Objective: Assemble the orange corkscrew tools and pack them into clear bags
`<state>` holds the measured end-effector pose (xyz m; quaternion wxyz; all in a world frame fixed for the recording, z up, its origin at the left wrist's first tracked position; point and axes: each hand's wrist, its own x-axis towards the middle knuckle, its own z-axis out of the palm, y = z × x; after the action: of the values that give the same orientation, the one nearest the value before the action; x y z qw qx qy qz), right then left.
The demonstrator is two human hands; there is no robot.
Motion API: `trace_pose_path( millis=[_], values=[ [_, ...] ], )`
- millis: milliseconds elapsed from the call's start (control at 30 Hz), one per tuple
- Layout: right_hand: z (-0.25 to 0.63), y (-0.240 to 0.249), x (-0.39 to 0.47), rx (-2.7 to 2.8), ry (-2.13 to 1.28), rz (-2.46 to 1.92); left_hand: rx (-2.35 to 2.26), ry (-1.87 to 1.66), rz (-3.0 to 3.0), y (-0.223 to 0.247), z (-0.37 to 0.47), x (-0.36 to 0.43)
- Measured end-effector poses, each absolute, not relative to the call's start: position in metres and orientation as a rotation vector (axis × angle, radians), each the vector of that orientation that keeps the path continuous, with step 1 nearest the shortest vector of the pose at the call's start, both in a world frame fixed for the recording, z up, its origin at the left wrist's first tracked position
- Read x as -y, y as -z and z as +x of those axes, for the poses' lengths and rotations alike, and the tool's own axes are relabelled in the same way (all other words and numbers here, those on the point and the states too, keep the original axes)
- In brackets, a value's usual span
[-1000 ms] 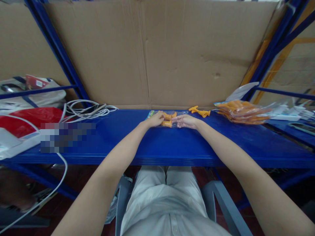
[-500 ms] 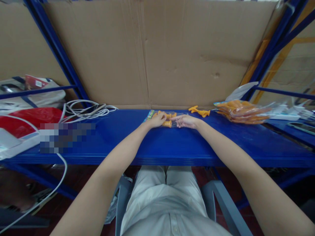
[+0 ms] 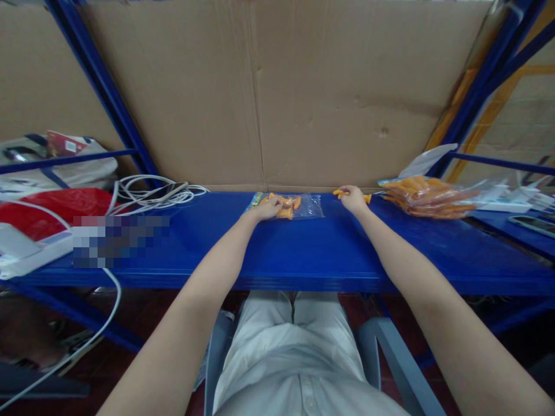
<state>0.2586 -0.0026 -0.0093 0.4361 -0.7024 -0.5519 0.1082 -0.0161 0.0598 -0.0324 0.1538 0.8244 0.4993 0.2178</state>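
A clear plastic bag (image 3: 312, 205) with a colourful header lies near the back of the blue table, with orange pieces (image 3: 285, 214) in its left part. My left hand (image 3: 267, 208) is closed on the bag's left part, over the orange pieces. Farther right, my right hand (image 3: 353, 199) has its fingers closed round a loose orange piece (image 3: 368, 198) by the cardboard wall. That piece's ends show on both sides of the hand.
A stack of bagged orange items (image 3: 427, 197) lies on the right, with a phone (image 3: 533, 224) beyond. Coiled white cables (image 3: 160, 193), a red bag (image 3: 56, 211) and a white power strip (image 3: 39, 254) are on the left. Cardboard (image 3: 303, 104) stands behind the table (image 3: 303, 254).
My right hand has left the clear bag and moved right, onto the loose orange piece. My left hand and the bag have shifted slightly left.
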Motion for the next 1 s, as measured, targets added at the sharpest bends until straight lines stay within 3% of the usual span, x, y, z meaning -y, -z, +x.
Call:
trace_pose_path(
  millis=[100,367,467,633,833,1000],
  values=[
    [0.279,0.013,0.007,1.487,0.101,-2.02,-1.476,-0.661,2.386,0.035,-0.027,-0.067],
    [0.281,0.009,0.012,1.683,0.102,-2.341,-1.539,-0.614,2.443,0.036,-0.033,-0.072],
    [0.272,0.002,0.011,1.76,0.123,-2.289,-1.548,-0.624,2.417,0.036,-0.032,-0.071],
    [0.262,-0.002,0.007,1.995,-0.207,-1.889,-1.53,-0.656,2.382,0.035,-0.031,-0.069],
    [0.272,0.007,0.0,2.094,0.046,-1.771,-1.547,-0.643,2.38,0.033,-0.029,-0.067],
    [0.28,0.014,-0.001,2.33,-0.005,-1.826,-1.56,-0.623,2.382,0.032,-0.028,-0.066]
  ],
)
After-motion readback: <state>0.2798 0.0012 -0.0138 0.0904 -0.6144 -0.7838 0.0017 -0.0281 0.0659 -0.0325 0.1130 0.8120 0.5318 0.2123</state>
